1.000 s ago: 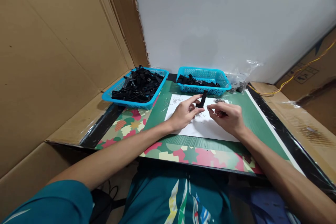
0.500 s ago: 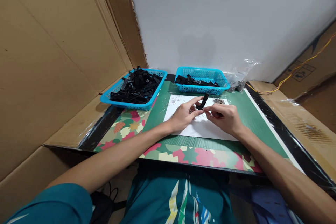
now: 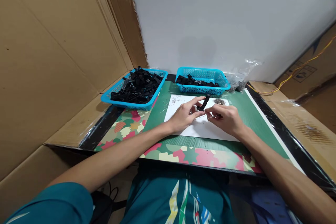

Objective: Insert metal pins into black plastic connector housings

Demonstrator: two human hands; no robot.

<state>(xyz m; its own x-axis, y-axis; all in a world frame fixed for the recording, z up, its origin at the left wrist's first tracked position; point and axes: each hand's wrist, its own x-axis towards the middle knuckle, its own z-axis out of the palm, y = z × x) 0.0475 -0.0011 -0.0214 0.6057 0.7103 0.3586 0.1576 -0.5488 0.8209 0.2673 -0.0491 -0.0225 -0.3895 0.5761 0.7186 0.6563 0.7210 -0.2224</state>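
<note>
My left hand (image 3: 185, 115) grips a black plastic part (image 3: 205, 102) between thumb and fingers, holding it tilted above a white sheet (image 3: 181, 131). Close against its lower end, the fingertips of my right hand (image 3: 227, 118) are pinched together; whatever they hold is too small to name. Behind my right hand lies a pile of small metal pieces (image 3: 219, 101) on the sheet. More tiny pieces (image 3: 176, 100) are scattered at the sheet's far left corner.
A blue basket (image 3: 149, 105) heaped with black parts stands at the left. Another blue basket (image 3: 203, 89), holding fewer black parts, is at the back. Beside it sits a clear plastic bag (image 3: 240, 80). Cardboard (image 3: 65, 42) walls the left side, and a yellow cable (image 3: 286, 81) runs at right.
The black part has tilted slightly in my left hand. My right fingertips stay close to its lower end, with only a small shift.
</note>
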